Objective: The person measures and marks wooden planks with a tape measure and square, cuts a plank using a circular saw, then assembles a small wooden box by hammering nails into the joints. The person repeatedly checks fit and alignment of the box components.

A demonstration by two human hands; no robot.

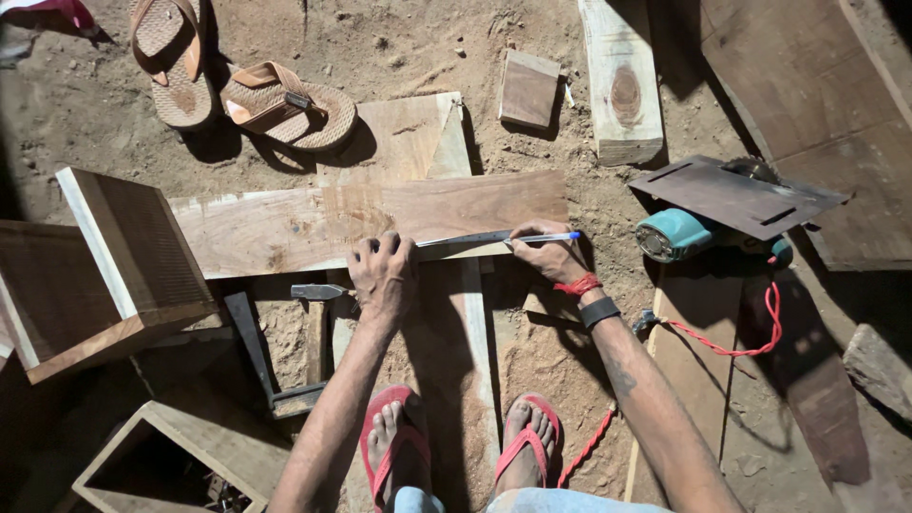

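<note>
Feet in red flip-flops on sawdust-strewn ground. Just ahead, left hand pressed flat, fingers spread, pinning a metal ruler to the near edge of a long wooden plank lying crosswise. Right hand, fingers pinched shut around a blue pen, tip at the ruler's right end. Hammer just left of the left wrist. Teal circular saw to the right. Farther off, two brown sandals and a small wood offcut.
</note>
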